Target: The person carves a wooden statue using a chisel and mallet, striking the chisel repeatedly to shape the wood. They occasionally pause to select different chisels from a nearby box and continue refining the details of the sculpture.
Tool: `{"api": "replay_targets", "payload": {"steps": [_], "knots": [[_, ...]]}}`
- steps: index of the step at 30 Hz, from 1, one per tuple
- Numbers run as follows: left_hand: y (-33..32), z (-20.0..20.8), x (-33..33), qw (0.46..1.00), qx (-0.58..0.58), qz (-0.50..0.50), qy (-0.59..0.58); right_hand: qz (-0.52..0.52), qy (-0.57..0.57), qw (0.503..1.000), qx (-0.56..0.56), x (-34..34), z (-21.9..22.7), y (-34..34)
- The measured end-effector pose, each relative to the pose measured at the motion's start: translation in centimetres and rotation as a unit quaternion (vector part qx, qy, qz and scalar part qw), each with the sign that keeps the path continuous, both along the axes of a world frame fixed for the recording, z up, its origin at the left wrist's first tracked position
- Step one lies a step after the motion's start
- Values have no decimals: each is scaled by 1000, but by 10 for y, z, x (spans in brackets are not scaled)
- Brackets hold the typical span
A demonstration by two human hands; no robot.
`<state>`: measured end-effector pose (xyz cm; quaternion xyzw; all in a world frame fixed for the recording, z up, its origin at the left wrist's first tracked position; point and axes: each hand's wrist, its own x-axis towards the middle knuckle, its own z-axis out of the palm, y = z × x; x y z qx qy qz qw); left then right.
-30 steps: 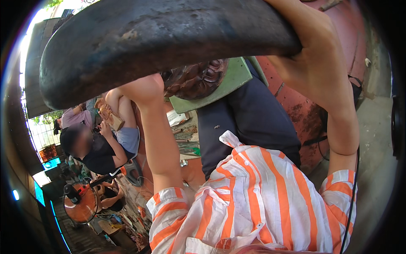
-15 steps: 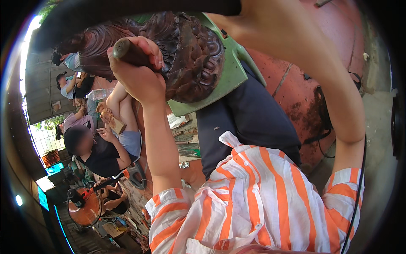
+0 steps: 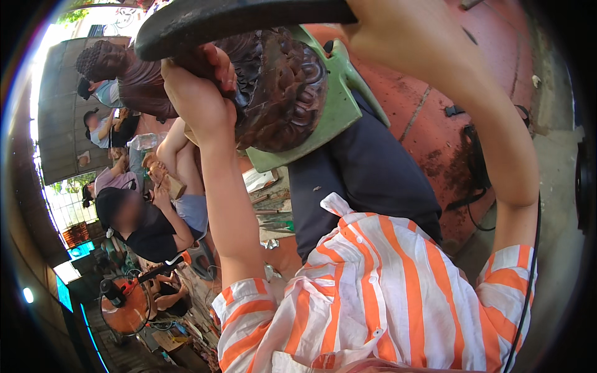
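A dark brown carved wooden statue of a seated figure (image 3: 283,93) lies on its side across a green plastic stool (image 3: 345,102) in front of my knees. My left hand (image 3: 202,99) is closed around the handle of a chisel (image 3: 196,62) against the statue's carved folds. The chisel's tip is hard to make out between the fingers and the dark wood. From the upper right my right hand (image 3: 376,28) grips a dark, club-like mallet (image 3: 242,28). Its thick end lies over the chisel's butt and hides it; whether they touch, I cannot tell.
To the left, a person in black (image 3: 143,224) sits close by with a small light-wood carving (image 3: 166,180); others sit farther back. A fan (image 3: 127,308) stands at lower left. Reddish floor tiles (image 3: 435,133), a black strap and cable lie to the right.
The mallet has come down over the chisel's butt, which showed before. My left hand has shifted slightly, and more of the statue's head shows at the far left.
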<state>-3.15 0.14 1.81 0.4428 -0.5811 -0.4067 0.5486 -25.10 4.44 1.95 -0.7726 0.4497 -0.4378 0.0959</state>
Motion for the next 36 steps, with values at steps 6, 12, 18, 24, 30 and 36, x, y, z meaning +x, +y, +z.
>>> {"api": "replay_targets", "payload": {"steps": [6, 12, 18, 24, 30, 36], "knots": [[-2, -1, 4, 1000, 24, 0, 17, 3, 16, 1000, -22, 0, 6, -4], [-5, 0, 2, 1000, 25, -11, 2, 29, 0, 1000, 2, -4, 11, -2], [19, 5, 47, 913, -46, -329, 237, 58, -141, 987, 44, -17, -18, -7], [39, 43, 72, 899, -97, -344, 254, -102, -234, 966, 40, 2, -33, 11], [41, 20, 27, 975, -71, -174, 114, -76, -243, 957, 136, -32, -58, 25], [43, -42, -57, 880, -297, -47, -367, -108, -288, 934, 180, -21, -74, 41]]}}
